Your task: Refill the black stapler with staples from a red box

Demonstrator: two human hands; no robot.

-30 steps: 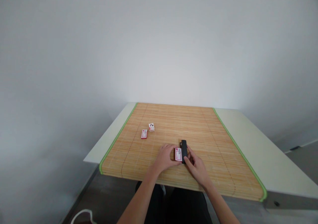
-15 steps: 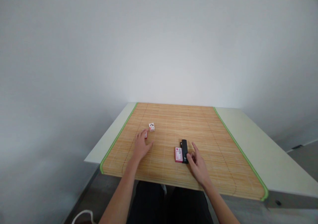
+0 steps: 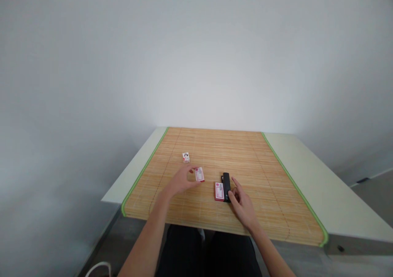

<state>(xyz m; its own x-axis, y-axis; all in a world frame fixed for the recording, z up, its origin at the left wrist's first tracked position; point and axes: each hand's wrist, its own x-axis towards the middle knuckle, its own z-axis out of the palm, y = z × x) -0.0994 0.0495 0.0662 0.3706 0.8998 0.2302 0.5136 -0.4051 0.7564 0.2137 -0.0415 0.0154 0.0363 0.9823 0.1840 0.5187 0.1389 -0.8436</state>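
My left hand (image 3: 184, 180) is above the left-middle of the bamboo mat, pinching a small red-and-white box (image 3: 199, 174) between thumb and fingers. A similar red-and-white box (image 3: 219, 191) lies flat on the mat, right up against the left side of a black stapler (image 3: 226, 182). At the stapler's near right end is my right hand (image 3: 243, 207). Its thumb touches the stapler there, the index finger points away from the thumb, and the other fingers are loosely bent. Nothing shows between that thumb and index finger.
Farther back on the left of the mat stands a small white box (image 3: 186, 157) with dark and red print. The green-edged bamboo mat (image 3: 221, 146) covers the middle of a white table (image 3: 310, 166), which meets a pale wall behind. My legs are below the near edge.
My left hand has taken hold of the red-and-white box beside the white one and brought it right and nearer. My right hand has stayed by the stapler.
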